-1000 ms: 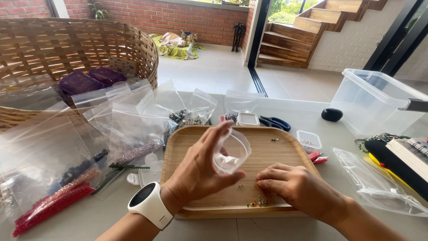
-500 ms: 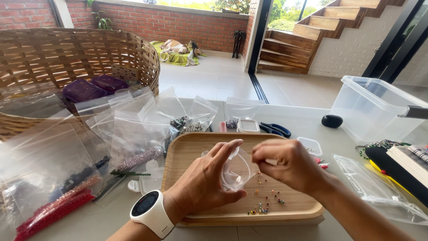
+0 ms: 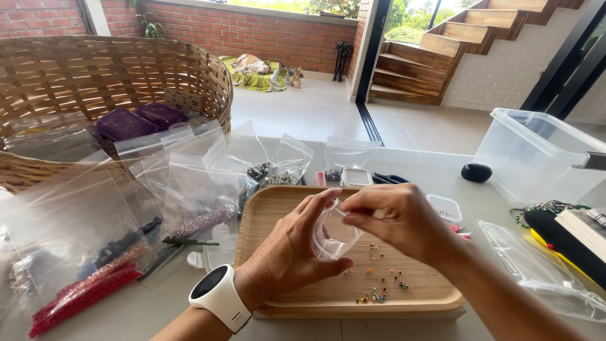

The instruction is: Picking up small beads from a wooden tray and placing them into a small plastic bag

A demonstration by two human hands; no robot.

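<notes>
My left hand (image 3: 290, 249), with a white watch on the wrist, holds a small clear plastic cup (image 3: 333, 235) tilted on its side above a wooden tray (image 3: 265, 218). My right hand (image 3: 394, 221) is at the cup's rim with thumb and fingertips pinched together; whether a bead is between them is too small to tell. Several tiny coloured beads (image 3: 379, 287) lie scattered on the tray below the hands.
Clear zip bags of beads (image 3: 189, 208) spread to the left, in front of a large wicker basket (image 3: 101, 82) holding purple boxes. A clear plastic bin (image 3: 536, 155) stands at the right, with small lidded containers (image 3: 445, 207), a black round object (image 3: 476, 172) and bagged items near it.
My right hand has lifted from the tray up to the cup's rim. My left hand has tilted the cup and lowered it slightly. More beads now show on the tray.
</notes>
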